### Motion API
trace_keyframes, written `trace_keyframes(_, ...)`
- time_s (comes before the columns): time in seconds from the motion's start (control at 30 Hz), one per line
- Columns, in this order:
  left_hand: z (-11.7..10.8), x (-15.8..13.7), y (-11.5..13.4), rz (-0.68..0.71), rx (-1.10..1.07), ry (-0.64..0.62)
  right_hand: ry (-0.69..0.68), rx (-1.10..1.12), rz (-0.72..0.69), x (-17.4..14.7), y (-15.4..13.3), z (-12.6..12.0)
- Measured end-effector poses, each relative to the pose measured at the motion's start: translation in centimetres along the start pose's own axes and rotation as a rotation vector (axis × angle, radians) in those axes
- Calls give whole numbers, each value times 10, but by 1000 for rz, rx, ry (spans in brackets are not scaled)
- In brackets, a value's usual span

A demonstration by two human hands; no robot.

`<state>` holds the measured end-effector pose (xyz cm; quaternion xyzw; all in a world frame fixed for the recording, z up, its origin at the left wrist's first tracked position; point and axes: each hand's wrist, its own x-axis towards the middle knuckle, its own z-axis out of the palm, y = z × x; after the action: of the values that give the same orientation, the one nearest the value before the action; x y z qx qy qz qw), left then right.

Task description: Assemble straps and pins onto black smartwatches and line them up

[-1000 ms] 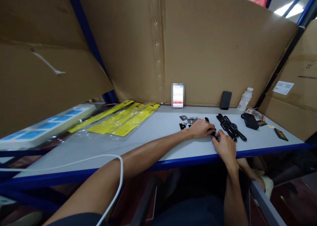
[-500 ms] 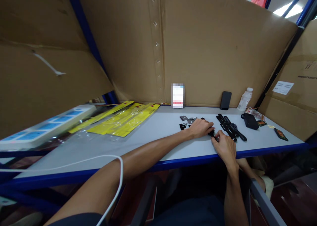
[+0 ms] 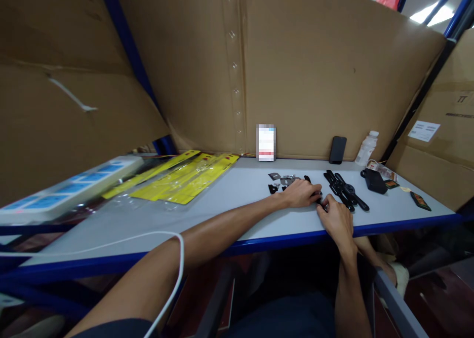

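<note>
Compared with half a second ago, the left hand (image 3: 301, 193) has edged toward the right hand (image 3: 336, 217), and more of a black piece (image 3: 307, 179) shows past its knuckles. Well left of the pile of black parts (image 3: 344, 190) lie yellow packets (image 3: 202, 180); nearer the pile on that side are small metal parts (image 3: 287, 181). Next, the left hand bends its fingers around the black piece, just left of the pile. The right hand, just in front of the pile, pinches the piece's near end; exact contact is hidden. Right of the pile sits a black case (image 3: 375, 181). Handling this well probably means letting the right pinch anchor the piece, working the left fingertips gently, and keeping the left wrist off the loose metal parts.
</note>
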<state>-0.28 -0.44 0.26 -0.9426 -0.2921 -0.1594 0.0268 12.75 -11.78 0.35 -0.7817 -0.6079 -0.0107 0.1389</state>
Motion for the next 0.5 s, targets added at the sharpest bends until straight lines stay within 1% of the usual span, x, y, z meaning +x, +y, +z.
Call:
trace_keyframes(0.17, 2, 1, -1, -70, 20, 9, -11, -5, 7, 1, 0, 1)
trace_keyframes(0.4, -2, -1, 5, -113, 51, -2, -3, -6, 0, 0, -1, 0)
trace_keyframes(0.5, -2, 0, 4, -161, 76, 8, 0, -10, 6, 0, -1, 0)
